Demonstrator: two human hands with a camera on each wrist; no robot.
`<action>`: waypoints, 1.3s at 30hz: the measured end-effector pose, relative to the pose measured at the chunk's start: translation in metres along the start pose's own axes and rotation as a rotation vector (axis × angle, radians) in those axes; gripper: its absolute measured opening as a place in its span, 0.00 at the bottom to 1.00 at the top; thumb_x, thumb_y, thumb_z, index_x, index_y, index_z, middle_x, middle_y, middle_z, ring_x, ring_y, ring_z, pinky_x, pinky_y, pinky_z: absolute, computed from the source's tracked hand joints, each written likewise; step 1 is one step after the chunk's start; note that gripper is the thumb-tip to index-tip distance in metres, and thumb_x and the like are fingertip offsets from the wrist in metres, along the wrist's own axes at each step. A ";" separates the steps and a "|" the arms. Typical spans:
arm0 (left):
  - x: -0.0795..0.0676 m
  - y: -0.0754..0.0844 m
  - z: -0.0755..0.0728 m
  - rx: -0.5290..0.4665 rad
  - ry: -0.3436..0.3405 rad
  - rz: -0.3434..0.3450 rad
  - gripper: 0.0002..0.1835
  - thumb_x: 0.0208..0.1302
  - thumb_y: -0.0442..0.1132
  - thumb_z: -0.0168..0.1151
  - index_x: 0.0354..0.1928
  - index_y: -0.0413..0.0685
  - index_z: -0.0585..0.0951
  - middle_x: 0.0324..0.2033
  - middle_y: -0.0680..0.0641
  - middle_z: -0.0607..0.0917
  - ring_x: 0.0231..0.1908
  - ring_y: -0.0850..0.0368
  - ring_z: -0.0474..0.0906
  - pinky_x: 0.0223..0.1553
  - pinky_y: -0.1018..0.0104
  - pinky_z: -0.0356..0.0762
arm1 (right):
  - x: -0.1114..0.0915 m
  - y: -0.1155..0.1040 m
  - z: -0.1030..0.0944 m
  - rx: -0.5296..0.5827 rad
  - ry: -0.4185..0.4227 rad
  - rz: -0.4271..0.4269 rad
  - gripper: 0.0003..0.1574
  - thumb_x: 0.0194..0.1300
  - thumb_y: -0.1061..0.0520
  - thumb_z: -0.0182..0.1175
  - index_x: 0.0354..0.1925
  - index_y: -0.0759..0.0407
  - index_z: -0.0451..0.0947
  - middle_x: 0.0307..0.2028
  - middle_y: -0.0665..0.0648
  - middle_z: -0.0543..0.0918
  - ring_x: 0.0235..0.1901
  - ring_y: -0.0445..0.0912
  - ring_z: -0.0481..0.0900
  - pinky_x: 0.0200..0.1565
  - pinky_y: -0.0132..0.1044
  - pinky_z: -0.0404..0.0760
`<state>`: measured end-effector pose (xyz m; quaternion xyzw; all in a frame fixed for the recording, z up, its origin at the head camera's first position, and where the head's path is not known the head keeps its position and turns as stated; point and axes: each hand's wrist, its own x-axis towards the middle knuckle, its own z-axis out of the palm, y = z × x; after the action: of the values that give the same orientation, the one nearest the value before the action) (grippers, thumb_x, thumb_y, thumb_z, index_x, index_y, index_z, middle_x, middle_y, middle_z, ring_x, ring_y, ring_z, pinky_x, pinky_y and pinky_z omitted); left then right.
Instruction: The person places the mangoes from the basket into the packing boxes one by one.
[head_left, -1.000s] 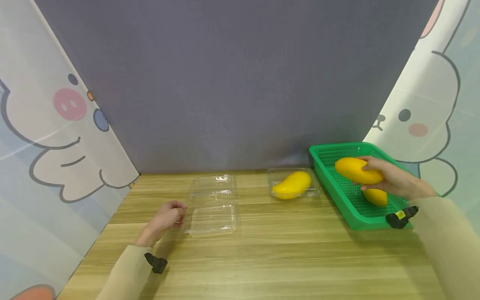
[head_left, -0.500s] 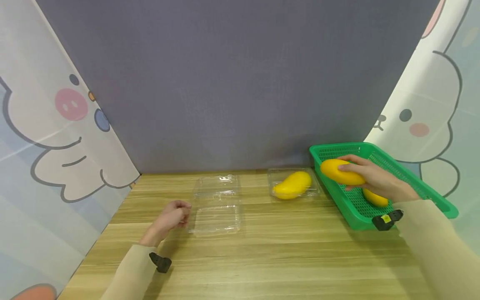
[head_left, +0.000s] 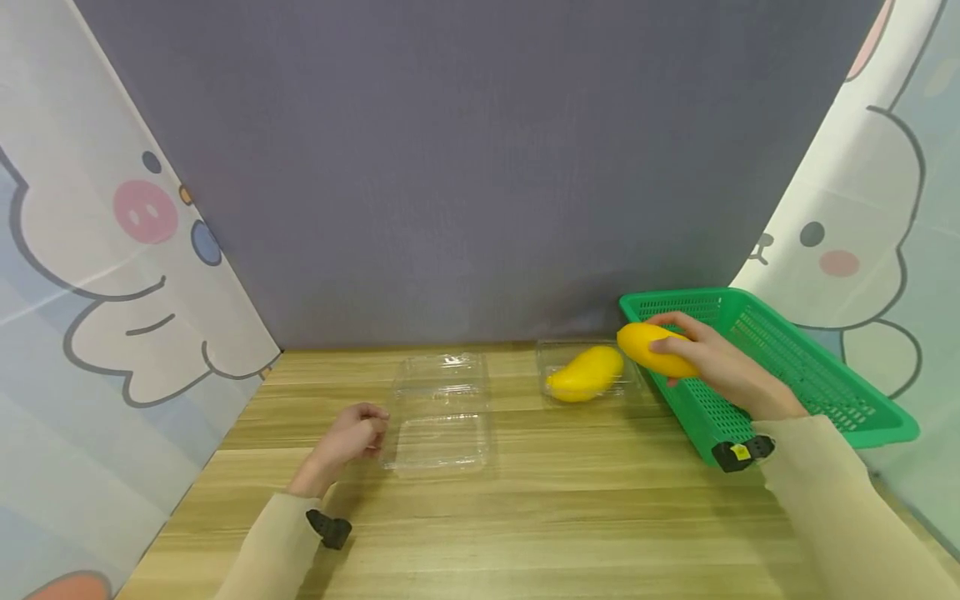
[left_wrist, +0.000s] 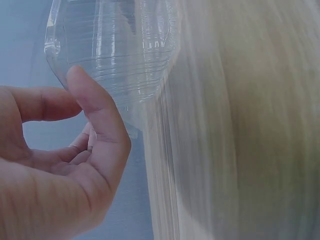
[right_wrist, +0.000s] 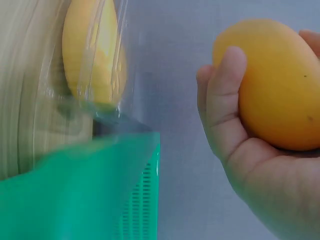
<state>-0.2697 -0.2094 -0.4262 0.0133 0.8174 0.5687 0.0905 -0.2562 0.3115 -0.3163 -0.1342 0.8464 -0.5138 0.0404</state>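
My right hand (head_left: 708, 362) grips a yellow mango (head_left: 654, 350) over the near left side of the green basket (head_left: 847, 375). In the right wrist view, thumb and fingers wrap round that mango (right_wrist: 275, 85). On the left, my left hand (head_left: 352, 437) pinches the left edge of an open clear plastic clamshell box (head_left: 442, 442), its lid folded back toward the wall. The left wrist view has thumb and index finger meeting at the box's rim (left_wrist: 55, 55). Nothing lies in this box. Another mango (head_left: 587, 372) rests in a second clear box (head_left: 551, 352) between the open box and the basket.
The wooden table (head_left: 540, 517) meets a grey wall (head_left: 480, 183) at the back. Cartoon-printed curtains (head_left: 112, 333) hang on both sides. The basket's raised rim (head_left: 892, 425) stands at the right.
My right hand has carried the mango left from inside the basket toward its left rim. The mango seen in the basket is now hidden. My left hand and the open box have shifted slightly right.
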 end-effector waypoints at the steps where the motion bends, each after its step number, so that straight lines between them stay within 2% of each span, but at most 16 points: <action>1: 0.000 0.000 0.001 0.002 0.001 0.002 0.18 0.72 0.32 0.49 0.59 0.27 0.69 0.30 0.43 0.74 0.28 0.53 0.70 0.33 0.57 0.80 | 0.000 0.000 0.002 -0.006 0.005 -0.003 0.29 0.78 0.49 0.52 0.70 0.58 0.61 0.57 0.68 0.70 0.45 0.57 0.73 0.40 0.47 0.84; 8: -0.001 0.002 0.004 -0.010 0.021 -0.010 0.17 0.72 0.32 0.49 0.58 0.28 0.71 0.32 0.41 0.75 0.29 0.53 0.72 0.32 0.60 0.81 | 0.001 -0.002 0.016 -0.024 0.027 -0.008 0.30 0.77 0.48 0.54 0.70 0.56 0.61 0.57 0.68 0.73 0.45 0.59 0.75 0.41 0.48 0.85; 12: -0.002 0.003 0.006 -0.026 0.015 -0.006 0.18 0.71 0.32 0.50 0.58 0.28 0.71 0.32 0.40 0.75 0.29 0.53 0.72 0.32 0.61 0.81 | 0.001 -0.002 0.023 -0.006 0.040 -0.014 0.30 0.77 0.49 0.54 0.70 0.56 0.61 0.57 0.68 0.73 0.43 0.61 0.76 0.38 0.45 0.85; 20: -0.004 0.003 0.008 -0.040 0.007 -0.009 0.17 0.72 0.32 0.50 0.58 0.28 0.71 0.32 0.42 0.74 0.30 0.52 0.70 0.34 0.59 0.81 | -0.002 -0.003 0.039 0.018 0.060 -0.014 0.29 0.76 0.47 0.56 0.69 0.55 0.63 0.54 0.67 0.73 0.40 0.57 0.76 0.38 0.43 0.83; 33: -0.001 0.002 0.012 -0.065 -0.012 -0.021 0.17 0.72 0.32 0.49 0.58 0.29 0.71 0.32 0.43 0.73 0.30 0.53 0.69 0.35 0.60 0.80 | -0.001 -0.003 0.068 0.050 0.080 -0.054 0.30 0.75 0.49 0.57 0.69 0.55 0.64 0.54 0.66 0.75 0.43 0.58 0.77 0.41 0.44 0.85; 39: -0.003 0.005 0.016 -0.060 -0.017 -0.022 0.18 0.72 0.33 0.50 0.59 0.29 0.70 0.35 0.41 0.74 0.31 0.52 0.71 0.35 0.60 0.81 | 0.004 -0.005 0.078 0.074 0.097 -0.059 0.30 0.74 0.50 0.58 0.69 0.54 0.65 0.54 0.65 0.75 0.41 0.58 0.77 0.38 0.45 0.85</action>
<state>-0.2647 -0.1928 -0.4262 0.0062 0.7994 0.5918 0.1039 -0.2431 0.2413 -0.3486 -0.1326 0.8235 -0.5516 -0.0109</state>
